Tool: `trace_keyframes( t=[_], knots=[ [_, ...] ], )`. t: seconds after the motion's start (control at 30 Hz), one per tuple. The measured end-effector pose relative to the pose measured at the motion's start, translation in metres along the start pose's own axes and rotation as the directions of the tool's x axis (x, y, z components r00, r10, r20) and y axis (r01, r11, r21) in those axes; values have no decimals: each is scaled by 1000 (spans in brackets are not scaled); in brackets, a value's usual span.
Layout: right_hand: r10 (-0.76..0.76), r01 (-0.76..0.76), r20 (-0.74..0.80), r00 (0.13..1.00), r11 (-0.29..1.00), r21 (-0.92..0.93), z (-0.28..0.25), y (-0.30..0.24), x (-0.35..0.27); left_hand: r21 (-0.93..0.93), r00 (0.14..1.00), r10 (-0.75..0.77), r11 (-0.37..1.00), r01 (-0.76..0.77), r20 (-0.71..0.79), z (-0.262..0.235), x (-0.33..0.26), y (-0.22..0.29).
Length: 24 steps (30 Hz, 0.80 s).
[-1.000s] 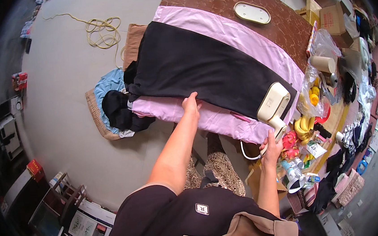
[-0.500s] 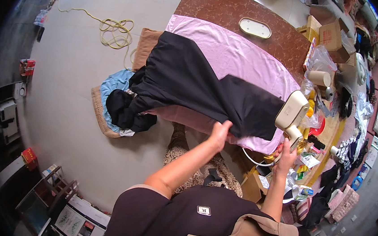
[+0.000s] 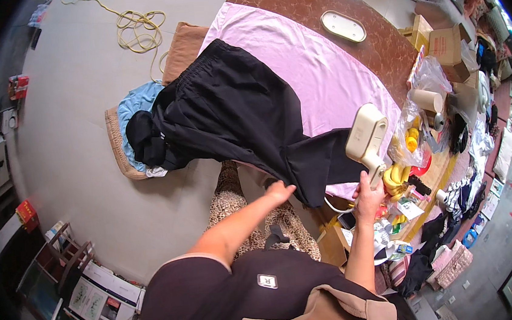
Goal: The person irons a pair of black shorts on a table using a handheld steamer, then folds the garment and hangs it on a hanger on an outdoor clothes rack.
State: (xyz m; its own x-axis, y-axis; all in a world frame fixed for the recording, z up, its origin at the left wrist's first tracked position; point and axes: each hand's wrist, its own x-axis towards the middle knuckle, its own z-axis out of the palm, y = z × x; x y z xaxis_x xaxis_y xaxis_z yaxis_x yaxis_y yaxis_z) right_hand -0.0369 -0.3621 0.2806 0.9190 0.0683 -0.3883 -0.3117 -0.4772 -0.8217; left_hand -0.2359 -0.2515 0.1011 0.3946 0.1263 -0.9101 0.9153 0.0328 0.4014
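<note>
On the floor at the far left a yellow cord (image 3: 138,30) lies coiled, well apart from the work, and a heap of blue and dark clothes (image 3: 138,134) sits on a mat just beside the counter's edge. The black trousers (image 3: 233,110) lie across the pink cloth (image 3: 315,72) that covers the counter (image 3: 321,2), waistband toward the heap and one leg trailing off the near edge. The left hand (image 3: 280,191) is clenched on the fabric of that trailing leg, at the lower hem area, pulling it toward the person. The right hand (image 3: 368,190) is wrapped around the handle of a cream steam iron (image 3: 365,133), held upright and lifted clear of the cloth; whether its face touches the trousers cannot be told. A white oval tray (image 3: 343,25) rests on the bare counter beyond, and cardboard boxes (image 3: 441,46), a paper roll (image 3: 427,99) and bananas (image 3: 394,175) crowd the right side near the iron. In my judgement the step is smoothing the leg before the iron goes on: the left hand should draw the fabric flat and taut over the pink cloth, with no fold under it, and stay out of the iron's path. The iron's cable (image 3: 331,206) hangs by the near edge and could snag; the clutter close to the right warrants a controlled swing.
</note>
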Motion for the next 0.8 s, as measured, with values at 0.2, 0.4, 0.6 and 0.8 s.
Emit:
trace_keyframes(
  t=[0.2,0.4,0.6,0.8],
  knots=[
    [-139,139,7,990,980,-141,16,18,11,342,767,544,831,-438,-341,-80,-19,54],
    [30,-32,-83,996,999,-20,2,-4,4,442,776,616,738,-510,-133,-53,35,135],
    [63,-48,-206,977,996,78,-42,10,1,537,816,578,694,-479,-20,-24,57,189],
    [80,-59,-327,942,996,73,-95,-8,-2,336,457,884,402,-851,99,61,34,265]
  ],
)
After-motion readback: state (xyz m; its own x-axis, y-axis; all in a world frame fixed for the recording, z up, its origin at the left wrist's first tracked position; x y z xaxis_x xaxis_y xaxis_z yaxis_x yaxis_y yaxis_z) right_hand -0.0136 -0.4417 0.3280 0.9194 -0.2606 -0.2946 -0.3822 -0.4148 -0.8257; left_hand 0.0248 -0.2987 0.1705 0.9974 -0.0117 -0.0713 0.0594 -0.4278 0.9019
